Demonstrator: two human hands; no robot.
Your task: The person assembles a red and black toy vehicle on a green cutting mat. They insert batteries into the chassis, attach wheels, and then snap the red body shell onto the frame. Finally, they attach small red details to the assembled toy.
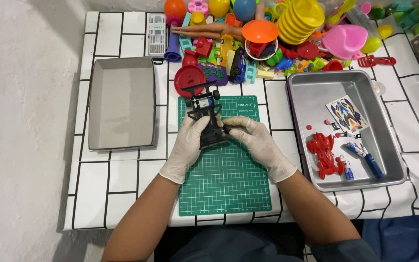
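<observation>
Both my hands wear white gloves and grip a black toy car chassis (204, 112) over the green cutting mat (226, 184). My left hand (188, 140) clasps its left side. My right hand (255, 140) pinches its right rear, at a small black wheel. The chassis front, with two wheels and a white motor part, points away from me.
A metal tray (311, 87) on the right holds a red car body (323, 154), a sticker sheet (344, 114), a blue-handled screwdriver (368, 161), batteries and small parts. An empty grey box (122, 102) lies at left. Several colourful plastic toys (267, 34) crowd the table's far edge.
</observation>
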